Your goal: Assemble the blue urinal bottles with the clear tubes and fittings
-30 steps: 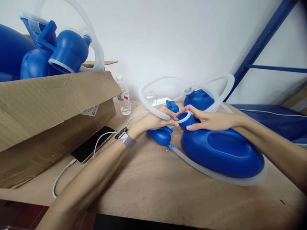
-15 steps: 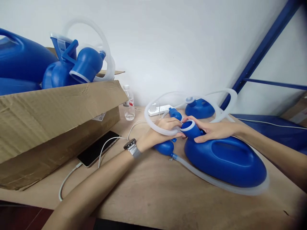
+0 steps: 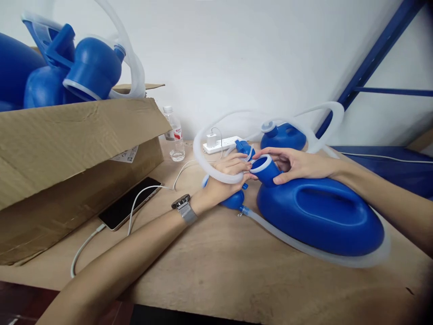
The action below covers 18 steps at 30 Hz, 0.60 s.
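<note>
The blue jug (image 3: 324, 221) lies on the right side of the worktop (image 3: 209, 262), its short neck pointing left and up with the white-rimmed mouth open. The grip of the right hand (image 3: 301, 163) is clamped on the neck, thumb on the near side. The left hand (image 3: 225, 178) has its fingertips at the left of the rim; whether its grip is closed on anything, I cannot tell. A pale hose (image 3: 202, 153) loops across the back of this hand. Just beneath the left wrist sits a blue bulb (image 3: 233, 200), and its clear tube (image 3: 280, 237) runs along the jug's near side. Beyond the hands stand a smaller-looking blue jug (image 3: 287, 136) and, further left, a white power strip (image 3: 226, 143).
</note>
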Available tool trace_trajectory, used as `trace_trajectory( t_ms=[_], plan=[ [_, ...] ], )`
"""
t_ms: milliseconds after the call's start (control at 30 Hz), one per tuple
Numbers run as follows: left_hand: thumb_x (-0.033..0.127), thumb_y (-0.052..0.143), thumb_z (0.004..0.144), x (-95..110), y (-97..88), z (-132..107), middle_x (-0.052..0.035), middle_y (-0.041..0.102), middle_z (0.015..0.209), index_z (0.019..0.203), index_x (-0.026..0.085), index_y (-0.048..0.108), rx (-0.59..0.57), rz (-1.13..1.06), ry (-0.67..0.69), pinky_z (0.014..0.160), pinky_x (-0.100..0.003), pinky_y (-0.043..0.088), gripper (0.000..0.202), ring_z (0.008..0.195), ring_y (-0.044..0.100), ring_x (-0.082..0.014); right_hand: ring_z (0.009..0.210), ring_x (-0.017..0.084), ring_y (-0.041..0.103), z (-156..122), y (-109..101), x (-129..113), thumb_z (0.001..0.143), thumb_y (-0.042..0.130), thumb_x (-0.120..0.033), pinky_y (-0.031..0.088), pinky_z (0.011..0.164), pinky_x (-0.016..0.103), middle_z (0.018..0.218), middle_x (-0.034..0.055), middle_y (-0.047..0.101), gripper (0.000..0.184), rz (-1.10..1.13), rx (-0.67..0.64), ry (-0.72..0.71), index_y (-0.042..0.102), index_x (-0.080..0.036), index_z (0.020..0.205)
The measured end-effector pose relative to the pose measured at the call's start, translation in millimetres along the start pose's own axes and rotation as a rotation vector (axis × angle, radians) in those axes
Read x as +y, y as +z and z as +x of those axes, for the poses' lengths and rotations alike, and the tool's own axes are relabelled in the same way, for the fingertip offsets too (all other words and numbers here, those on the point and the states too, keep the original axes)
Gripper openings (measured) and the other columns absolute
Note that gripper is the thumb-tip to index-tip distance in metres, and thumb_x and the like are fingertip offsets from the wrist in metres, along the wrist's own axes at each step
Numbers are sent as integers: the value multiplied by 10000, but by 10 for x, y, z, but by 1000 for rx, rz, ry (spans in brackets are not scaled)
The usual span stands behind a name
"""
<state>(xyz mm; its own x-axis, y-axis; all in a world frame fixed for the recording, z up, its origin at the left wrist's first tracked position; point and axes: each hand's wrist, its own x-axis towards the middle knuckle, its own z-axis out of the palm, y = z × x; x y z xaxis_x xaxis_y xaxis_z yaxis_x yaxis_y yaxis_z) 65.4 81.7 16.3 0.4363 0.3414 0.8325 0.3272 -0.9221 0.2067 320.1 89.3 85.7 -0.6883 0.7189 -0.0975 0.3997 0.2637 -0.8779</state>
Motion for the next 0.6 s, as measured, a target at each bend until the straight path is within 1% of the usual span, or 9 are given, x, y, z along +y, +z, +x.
trace_trajectory(
  t_ms=[100, 200, 300, 367, 400, 433, 467, 533, 600],
  plan=[
    [314, 665, 996, 3, 2, -3, -90, 827, 1070, 977, 195, 799, -18, -18, -30, 1066, -501, 583, 180, 1202, 728, -274, 1328, 328, 634, 18, -4, 12, 759, 891, -372, 493, 1153, 511, 1410, 74, 688, 851, 13, -3, -25, 517, -344, 1524],
    [353, 695, 980, 1, -40, 13, -100, 825, 1079, 990, 193, 796, -37, -65, -45, 1093, -513, 561, 189, 1218, 719, -281, 1326, 321, 632, 24, 8, -6, 738, 899, -376, 489, 1150, 505, 1412, 103, 681, 906, -5, 9, -49, 495, -296, 1546],
    [443, 758, 924, -6, -172, 93, -118, 818, 1108, 1004, 180, 796, -111, -155, -94, 1062, -476, 575, 278, 1146, 745, -279, 1306, 309, 643, 1, 18, -37, 740, 889, -385, 512, 1119, 489, 1415, 113, 672, 961, -39, 2, -32, 441, -293, 1586],
    [490, 805, 867, -23, -293, 184, -109, 824, 1057, 975, 180, 804, -175, -244, -182, 983, -419, 601, 328, 1026, 771, -259, 1295, 297, 649, -27, 17, -49, 765, 867, -400, 523, 1105, 480, 1438, 107, 656, 966, -39, -14, 0, 406, -315, 1609],
    [498, 823, 845, -36, -353, 235, -103, 826, 1031, 943, 181, 808, -177, -294, -249, 946, -391, 604, 333, 986, 772, -249, 1296, 294, 648, -41, 16, -51, 774, 858, -412, 522, 1105, 476, 1449, 104, 649, 962, -40, -14, 14, 399, -322, 1615],
    [502, 830, 832, -51, -407, 285, -101, 825, 1019, 915, 179, 808, -147, -350, -325, 922, -369, 600, 334, 975, 768, -243, 1300, 293, 644, -53, 14, -53, 777, 853, -427, 517, 1110, 473, 1455, 103, 645, 958, -47, -6, 26, 403, -320, 1616],
    [512, 822, 833, -66, -451, 333, -103, 823, 1018, 895, 176, 805, -79, -409, -408, 902, -353, 595, 343, 982, 762, -242, 1302, 296, 640, -59, 13, -55, 771, 855, -443, 511, 1117, 471, 1450, 105, 647, 956, -62, 4, 39, 419, -306, 1611],
    [572, 763, 865, -86, -500, 410, -120, 817, 1037, 887, 160, 792, 99, -533, -576, 850, -334, 586, 413, 984, 752, -243, 1280, 306, 647, -53, 16, -66, 754, 860, -478, 511, 1109, 470, 1409, 113, 673, 938, -110, 14, 74, 476, -262, 1583],
    [663, 681, 894, -75, -498, 460, -139, 810, 1043, 898, 144, 777, 229, -645, -712, 773, -320, 578, 528, 924, 745, -232, 1229, 310, 667, -19, 27, -91, 761, 850, -505, 529, 1071, 463, 1340, 101, 710, 858, -157, -12, 87, 558, -241, 1522]
  ],
)
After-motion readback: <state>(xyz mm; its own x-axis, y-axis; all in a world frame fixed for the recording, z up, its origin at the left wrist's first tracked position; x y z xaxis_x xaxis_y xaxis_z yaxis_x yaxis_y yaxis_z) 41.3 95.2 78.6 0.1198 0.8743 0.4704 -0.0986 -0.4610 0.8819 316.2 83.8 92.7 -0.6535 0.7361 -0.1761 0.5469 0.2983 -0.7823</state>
